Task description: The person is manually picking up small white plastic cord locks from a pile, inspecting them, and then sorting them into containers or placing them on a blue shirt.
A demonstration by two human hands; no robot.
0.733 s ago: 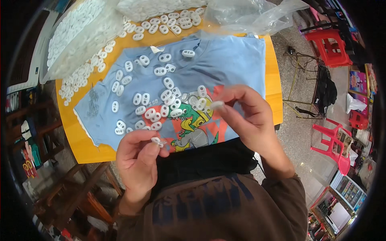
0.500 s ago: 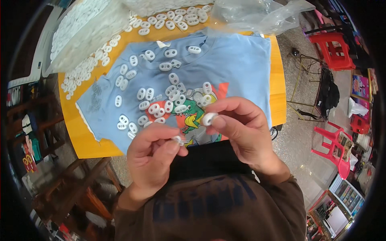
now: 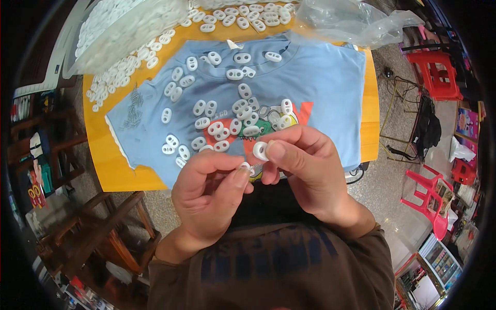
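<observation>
My left hand (image 3: 206,194) pinches a small white plastic cord lock part (image 3: 247,166) between thumb and forefinger; the fingertips cover most of it. Close beside it, my right hand (image 3: 312,170) grips a white oval cord lock piece (image 3: 259,151) with thumb and forefinger. The two parts are nearly touching, above the lower edge of a blue T-shirt (image 3: 325,77) with a cartoon print. Several white two-hole cord locks (image 3: 199,107) lie scattered over the shirt. A patch of small thin dark pieces (image 3: 135,109) rests on its left sleeve.
The shirt lies spread on a yellow table (image 3: 370,108). White parts (image 3: 111,77) are heaped at the table's far left, beside a filled translucent container (image 3: 150,36). A clear plastic bag (image 3: 356,23) sits at the far right edge. Red stools (image 3: 436,77) stand on the floor at right.
My left hand has moved right and slightly up, bringing its small part next to the piece in my right hand. The view has shifted, so the table sits a little farther right.
</observation>
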